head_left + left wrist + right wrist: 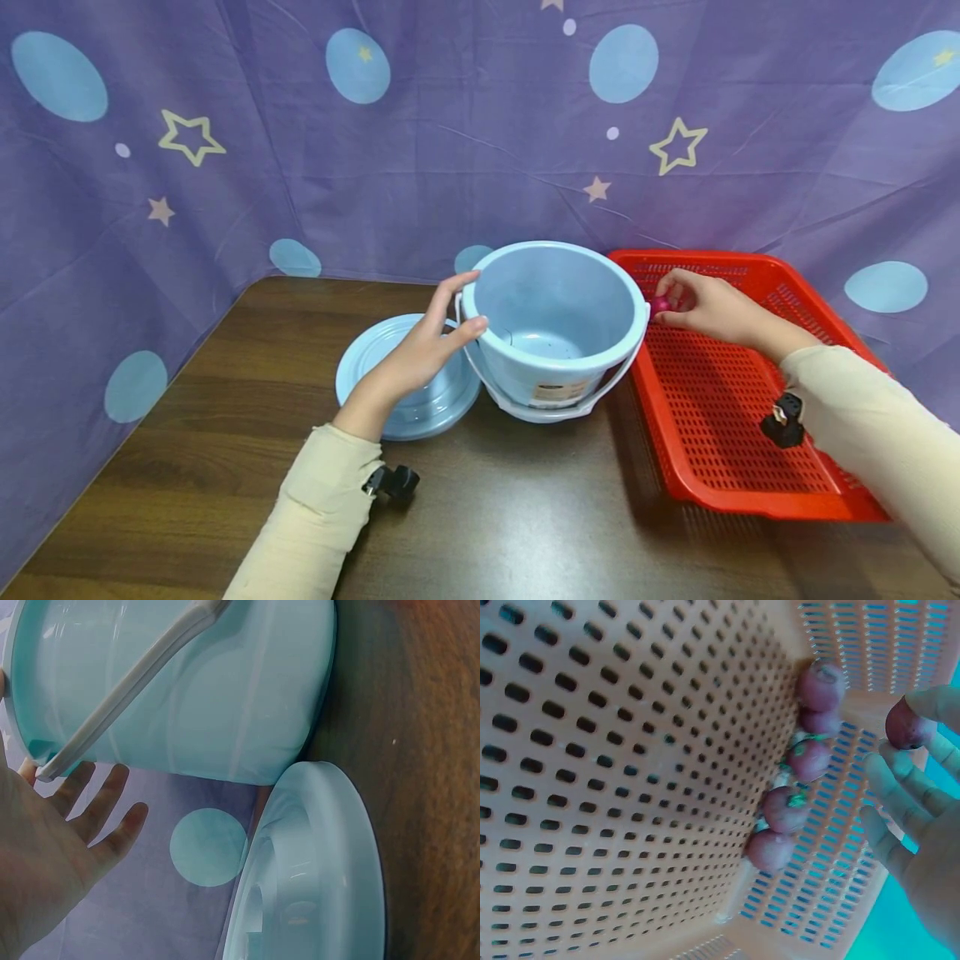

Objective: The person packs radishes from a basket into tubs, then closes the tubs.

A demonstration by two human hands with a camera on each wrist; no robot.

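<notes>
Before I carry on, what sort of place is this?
Probably an indoor makeshift filming setup: a purple star-print fabric backdrop hangs right behind a wood-grain table, and black wrist-worn devices are in view.

backdrop: purple cloth [480,200], blue ovals [624,64], stars [597,190] | brown wooden table [187,417] | pale-blue lid [435,402] on table

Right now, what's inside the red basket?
At least five round reddish vegetables lie inside the red basket, along one wall; the right hand pinches another. In the head view, the right sleeve covers part of the basket, hiding anything there.
</notes>
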